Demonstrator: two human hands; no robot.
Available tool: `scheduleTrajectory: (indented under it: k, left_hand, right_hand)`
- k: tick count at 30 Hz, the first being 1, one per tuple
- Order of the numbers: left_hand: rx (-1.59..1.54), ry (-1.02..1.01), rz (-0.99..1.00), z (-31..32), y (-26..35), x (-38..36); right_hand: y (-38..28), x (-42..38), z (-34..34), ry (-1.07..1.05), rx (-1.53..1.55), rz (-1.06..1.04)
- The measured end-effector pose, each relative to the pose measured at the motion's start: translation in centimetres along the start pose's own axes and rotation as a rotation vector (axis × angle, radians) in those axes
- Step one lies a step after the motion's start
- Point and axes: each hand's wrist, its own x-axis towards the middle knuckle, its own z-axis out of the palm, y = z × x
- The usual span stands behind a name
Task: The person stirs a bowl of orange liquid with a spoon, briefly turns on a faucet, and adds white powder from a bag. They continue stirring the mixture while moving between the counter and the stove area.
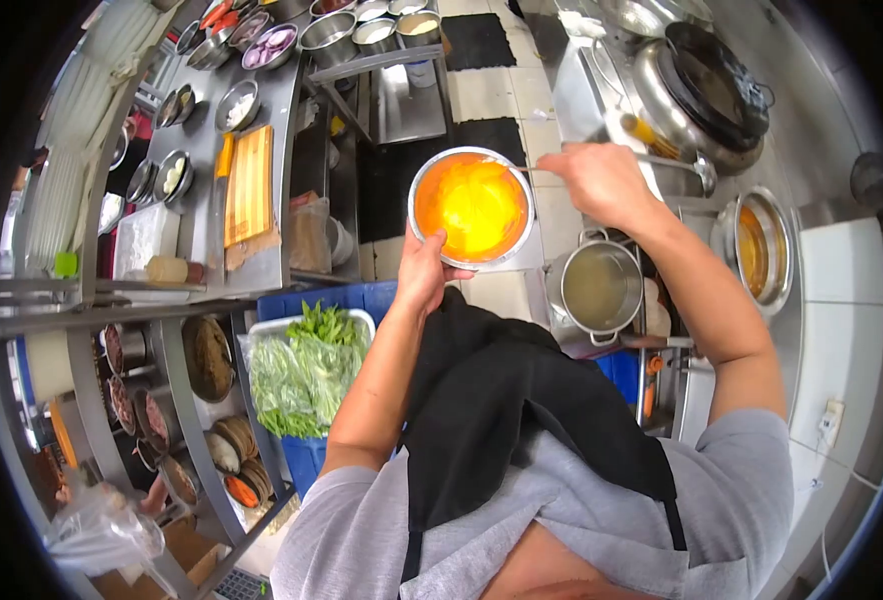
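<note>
My left hand (425, 270) is closed on the lower left side of a round metal bowl (421, 190), its thumb over the rim. Bright yellow-orange liquid, which looks like beaten egg (473, 212), lies inside. My right hand (601, 180) grips a thin utensil (521, 168) that reaches over the bowl's right rim into the liquid. The utensil's tip is blurred, so its exact kind does not show. Both hands are in front of my body, with the bowl held in the air above the floor.
A pot of cloudy liquid (601, 290) stands below my right forearm. To the right are a large wok (716, 90) and a metal basin (776, 250). A cutting board (250, 185) lies on the left counter. Bagged leafy greens (311, 375) fill a tray beside my left arm.
</note>
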Motion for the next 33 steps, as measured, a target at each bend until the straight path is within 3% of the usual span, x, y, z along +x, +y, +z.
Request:
scheduleTrajectory:
  k: [3, 4, 5, 9, 13, 17, 20, 22, 23, 24, 27, 30, 32, 33]
  left_hand:
    - [0.062, -0.036, 0.038, -1.6, 1.6, 4.8]
    - [0.077, -0.034, 0.029, -2.0, 2.5, 7.0]
    - [0.087, -0.023, 0.02, -2.5, 3.2, 8.8]
    - [0.023, -0.045, -0.035, -4.5, 6.8, 14.6]
    - [0.008, -0.095, -0.04, -5.4, 9.6, 19.4]
    - [0.03, -0.083, -0.063, -5.4, 10.5, 23.7]
    - [-0.009, -0.041, -0.055, -6.8, 11.6, 27.3]
    - [-0.014, -0.014, -0.046, -7.5, 12.7, 29.0]
    - [-0.015, 0.006, -0.043, -7.4, 12.8, 30.0]
    - [-0.013, 0.01, -0.059, -6.9, 12.7, 31.0]
    - [-0.038, 0.07, -0.032, -5.4, 13.5, 34.5]
    - [-0.077, 0.126, -0.011, -5.8, 15.8, 36.6]
    - [-0.098, 0.151, -0.018, -5.5, 16.8, 38.1]
    - [-0.069, 0.193, 0.018, -4.9, 17.2, 38.9]
  right_hand:
    - [1.4, 4.1, 5.4, -0.04, -0.029, 0.025]
    - [0.4, 5.2, 6.5, -0.154, -0.084, 0.071]
    - [-0.1, 5.9, 7.3, -0.133, 0.013, 0.052]
    - [-0.2, 10.0, 5.4, -0.036, 0.138, 0.086]
    - [0.6, 14.7, 5.0, -0.185, -0.031, 0.079]
    - [5.0, 22.0, 8.6, -0.044, -0.089, 0.126]
    - [5.9, 25.1, 10.5, -0.03, 0.055, -0.003]
    - [8.3, 27.5, 9.0, -0.311, 0.043, -0.065]
    - [9.1, 30.1, 7.1, -0.449, -0.026, 0.06]
    - [11.3, 31.8, 8.5, -0.288, -0.029, 0.008]
    - [11.5, 36.6, 10.5, -0.098, 0.008, -0.178]
    - [14.3, 39.5, 9.8, -0.316, 0.075, -0.26]
    - [17.6, 44.0, 9.1, -0.379, 0.076, -0.206]
    - [18.4, 45.7, 9.1, -0.232, 0.111, -0.248]
